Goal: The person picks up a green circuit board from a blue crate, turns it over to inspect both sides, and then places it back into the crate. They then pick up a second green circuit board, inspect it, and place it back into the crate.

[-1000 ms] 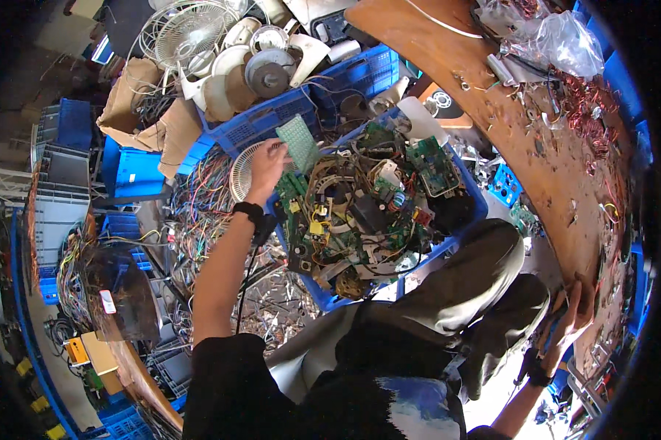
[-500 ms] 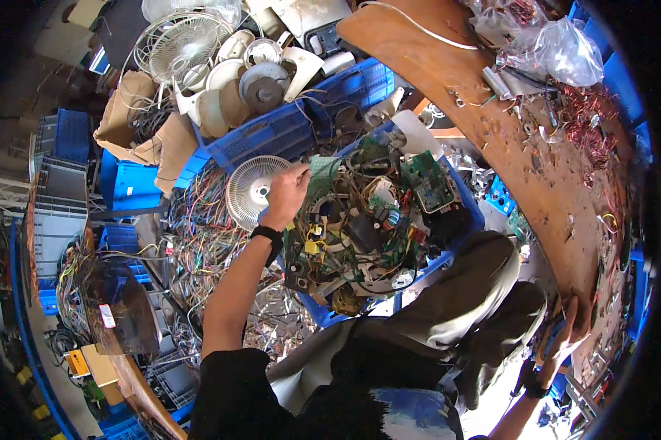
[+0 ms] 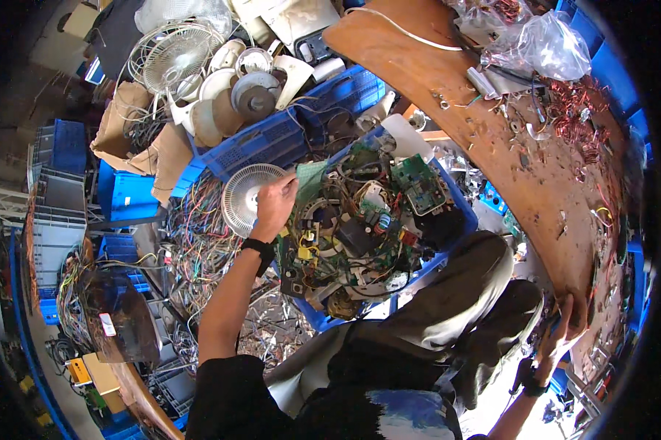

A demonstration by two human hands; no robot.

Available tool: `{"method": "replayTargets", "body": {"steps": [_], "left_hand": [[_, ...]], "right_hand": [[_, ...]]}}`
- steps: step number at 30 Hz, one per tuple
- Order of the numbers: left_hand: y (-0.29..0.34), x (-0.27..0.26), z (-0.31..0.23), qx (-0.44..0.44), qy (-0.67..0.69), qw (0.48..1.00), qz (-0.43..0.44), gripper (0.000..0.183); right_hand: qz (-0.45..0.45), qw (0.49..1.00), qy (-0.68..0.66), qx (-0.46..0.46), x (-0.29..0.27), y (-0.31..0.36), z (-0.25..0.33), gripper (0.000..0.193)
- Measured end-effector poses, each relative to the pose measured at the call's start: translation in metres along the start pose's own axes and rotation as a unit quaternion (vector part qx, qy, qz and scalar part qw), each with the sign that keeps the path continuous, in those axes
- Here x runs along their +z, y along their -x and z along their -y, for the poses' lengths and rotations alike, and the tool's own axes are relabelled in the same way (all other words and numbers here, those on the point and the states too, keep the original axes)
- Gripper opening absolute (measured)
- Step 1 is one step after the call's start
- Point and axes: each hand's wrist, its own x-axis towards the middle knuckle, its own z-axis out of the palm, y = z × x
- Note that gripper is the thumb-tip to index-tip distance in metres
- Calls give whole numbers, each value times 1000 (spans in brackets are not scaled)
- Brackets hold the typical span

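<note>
My left hand (image 3: pixel 275 207) reaches over the left side of a blue crate (image 3: pixel 458 196) heaped with scrap electronics. Its fingers are closed in a pinch on the edge of a thin, pale green circuit board (image 3: pixel 311 176). Just behind this hand, a round white fan grille (image 3: pixel 236 202) lies on a pile of coloured wires. Green boards (image 3: pixel 418 183), cables and a yellow part (image 3: pixel 306 253) fill the crate. Far to the lower right, my right hand (image 3: pixel 559 334) rests against the near end of the brown tabletop (image 3: pixel 484 125), fingers stretched out and partly in shadow, with nothing visible in it.
Beyond the crate stands another blue crate (image 3: pixel 253 143) piled with fan parts. A cardboard box (image 3: pixel 129 132) of wires sits to its left. Copper wire (image 3: pixel 576 117) and clear plastic bags (image 3: pixel 546 48) lie on the tabletop. My legs (image 3: pixel 433 293) are close below the electronics crate.
The whole view has shifted slightly left. My left hand still pinches the green board, which appears to have shifted little. My right hand stays at the tabletop's edge.
</note>
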Motion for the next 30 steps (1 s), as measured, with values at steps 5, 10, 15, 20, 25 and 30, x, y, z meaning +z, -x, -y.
{"method": "replayTargets", "body": {"steps": [5,10,15,20,25,30], "left_hand": [[3,12,33,-94,17,995,36,25],[8,24,62,-293,260,920,15,30],[4,19,58,-225,287,931,-16,25],[23,8,27,-95,33,994,36,28],[21,13,33,-107,56,992,41,32],[23,22,23,-123,94,985,74,26]], "right_hand": [[-34,998,-12,56,6,-2,12,26],[-21,999,-7,36,5,-5,15,24],[-47,999,-19,13,6,-3,7,21],[-12,992,-88,88,3,-2,21,24],[-3,987,-121,104,8,-2,31,19],[-28,990,-91,105,6,0,23,22]]}}
